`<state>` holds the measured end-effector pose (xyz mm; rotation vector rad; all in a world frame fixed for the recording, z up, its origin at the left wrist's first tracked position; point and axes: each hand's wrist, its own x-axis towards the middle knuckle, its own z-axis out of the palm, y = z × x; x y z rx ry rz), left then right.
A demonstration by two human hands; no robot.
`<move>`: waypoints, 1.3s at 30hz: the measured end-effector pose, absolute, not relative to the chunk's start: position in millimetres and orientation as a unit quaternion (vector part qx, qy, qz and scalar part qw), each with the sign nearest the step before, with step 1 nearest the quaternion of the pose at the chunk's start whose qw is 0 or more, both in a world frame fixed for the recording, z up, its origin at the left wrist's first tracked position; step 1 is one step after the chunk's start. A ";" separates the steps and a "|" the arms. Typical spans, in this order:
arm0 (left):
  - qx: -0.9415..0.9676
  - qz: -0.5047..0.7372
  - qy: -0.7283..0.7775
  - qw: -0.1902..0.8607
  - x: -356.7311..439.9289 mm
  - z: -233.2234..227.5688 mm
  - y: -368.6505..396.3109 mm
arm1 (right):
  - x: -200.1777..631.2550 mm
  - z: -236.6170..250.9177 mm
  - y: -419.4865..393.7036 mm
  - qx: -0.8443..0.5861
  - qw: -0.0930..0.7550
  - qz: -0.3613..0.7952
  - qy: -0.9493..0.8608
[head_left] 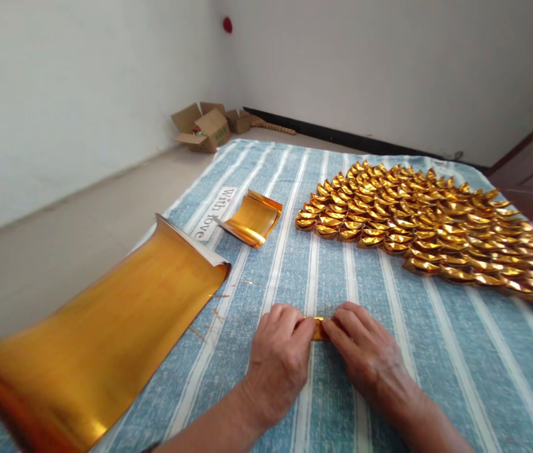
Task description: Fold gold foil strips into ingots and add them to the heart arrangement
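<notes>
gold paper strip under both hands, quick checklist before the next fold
1. Left hand on the gold paper strip: ok.
2. Right hand on its other end: ok.
3. Strip flat on the striped cloth: ok.
4. Crease straight: cannot tell, fingers cover it.
5. Pile of folded gold ingots apart from the hands: ok.
6. Large gold sheet beside the left hand, curling at its edge: not ok.

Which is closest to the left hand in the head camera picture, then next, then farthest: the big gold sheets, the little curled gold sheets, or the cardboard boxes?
From the left hand:
1. Big gold sheets, just to its left on the striped cloth.
2. Little curled gold sheets, farther up the cloth, near the printed label.
3. Cardboard boxes, far off on the floor by the wall.
</notes>
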<state>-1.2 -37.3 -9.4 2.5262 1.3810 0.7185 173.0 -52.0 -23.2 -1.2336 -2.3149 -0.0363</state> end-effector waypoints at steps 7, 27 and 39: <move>0.860 0.220 0.455 0.073 -1.3 -9.2 -38.1 | 172.0 -20.6 -50.0 -0.450 0.257 0.007 -0.855; 0.870 0.203 0.435 0.115 -6.2 -3.6 -33.7 | 173.1 -20.4 -49.2 -0.464 0.232 0.026 -0.855; 0.873 0.183 0.409 0.193 -18.0 -0.6 -20.9 | 174.3 -23.8 -49.0 -0.476 0.237 0.029 -0.846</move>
